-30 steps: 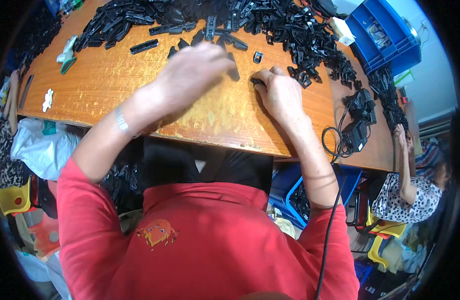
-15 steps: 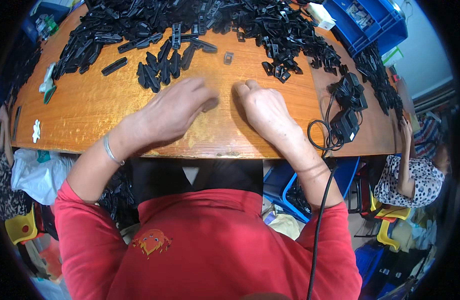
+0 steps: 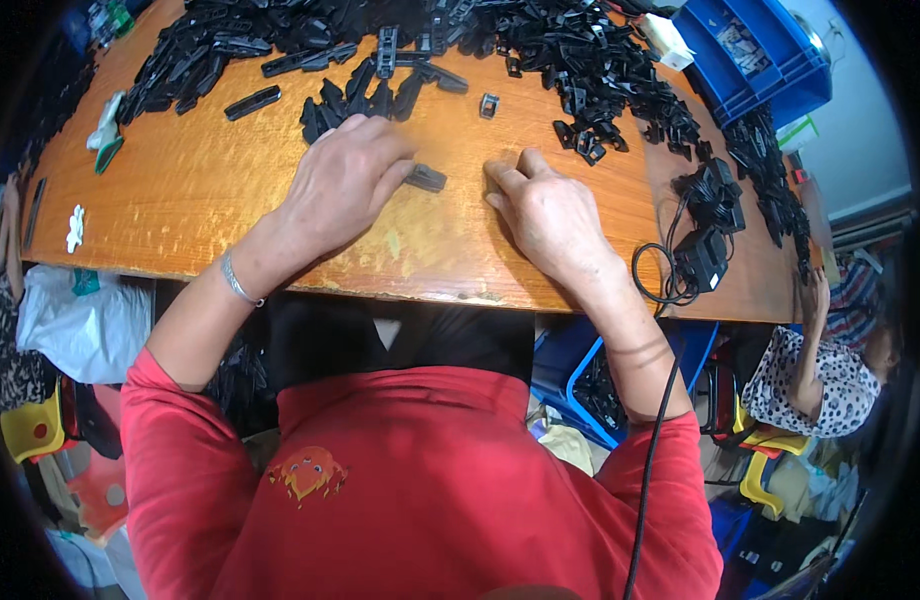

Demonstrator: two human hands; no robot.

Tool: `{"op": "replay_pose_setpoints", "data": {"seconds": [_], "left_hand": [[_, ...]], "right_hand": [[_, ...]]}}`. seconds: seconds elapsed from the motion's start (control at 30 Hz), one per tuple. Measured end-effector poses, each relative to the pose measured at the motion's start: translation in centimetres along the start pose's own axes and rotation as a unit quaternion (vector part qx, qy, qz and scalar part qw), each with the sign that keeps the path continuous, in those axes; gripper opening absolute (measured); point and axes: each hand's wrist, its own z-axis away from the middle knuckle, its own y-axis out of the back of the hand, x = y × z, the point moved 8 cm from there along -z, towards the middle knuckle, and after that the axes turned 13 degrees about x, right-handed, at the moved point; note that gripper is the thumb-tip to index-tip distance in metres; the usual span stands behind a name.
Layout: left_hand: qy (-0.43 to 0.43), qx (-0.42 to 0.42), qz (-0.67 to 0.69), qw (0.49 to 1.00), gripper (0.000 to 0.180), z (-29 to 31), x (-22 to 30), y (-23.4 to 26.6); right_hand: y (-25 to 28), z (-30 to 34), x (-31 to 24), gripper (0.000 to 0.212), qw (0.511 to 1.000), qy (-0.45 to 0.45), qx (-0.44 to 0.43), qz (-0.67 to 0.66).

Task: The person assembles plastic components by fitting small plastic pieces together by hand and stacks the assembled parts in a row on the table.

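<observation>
My left hand is over the table left of centre, its fingers smeared by motion. A long black plastic clip-like piece sticks out from between its thumb and fingers. My right hand hovers close to the tabletop, fingers curled toward the thumb; whatever they pinch, if anything, is hidden. Just beyond it lies a small square dark piece. Behind my left hand is a cluster of long black pieces, partly covered by the fingers. A single long black piece rests to its left.
A big heap of black plastic parts covers the far table, with smaller parts at right. Cabled black adapters lie on the right. A blue crate stands far right; a white-green object lies left. Other people sit at both sides.
My left hand has moved up and left, with the black piece now showing past its fingertips. My right hand has shifted slightly right. The whole view has tilted a little.
</observation>
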Motion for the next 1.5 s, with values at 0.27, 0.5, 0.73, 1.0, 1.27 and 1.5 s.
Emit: {"op": "replay_pose_setpoints", "data": {"seconds": [0.27, 0.5, 0.73, 1.0, 1.27, 1.5], "left_hand": [[-0.022, -0.002, 0.015, 1.000, 0.024, 0.8, 0.5, 0.0], [0.006, -0.004, 0.053, 0.999, 0.023, 1.9, 1.6, 0.9], [0.050, -0.005, 0.049, 0.998, 0.020, 2.8, 0.6, 1.1], [0.058, -0.003, 0.062, 0.996, 0.018, 2.8, 0.3, 0.8], [0.060, 0.013, 0.078, 0.995, 0.016, 2.3, 0.4, 1.1], [0.144, -0.150, 0.033, 0.978, 0.015, 6.5, -2.1, 7.2]], "right_hand": [[0.4, 0.6, 0.3, 0.032, 0.998, -0.030, -0.007, -0.058], [0.6, 0.8, 1.9, 0.021, 0.995, -0.067, 0.036, -0.059], [0.1, -1.0, -1.6, 0.023, 0.967, -0.067, 0.085, -0.230], [-2.1, -1.8, -0.9, 0.027, 0.967, -0.038, 0.091, -0.235], [-2.9, -4.0, -3.1, 0.023, 0.960, 0.093, 0.053, -0.258], [-3.2, -3.3, -7.4, 0.020, 0.933, 0.128, -0.032, -0.334]]}}
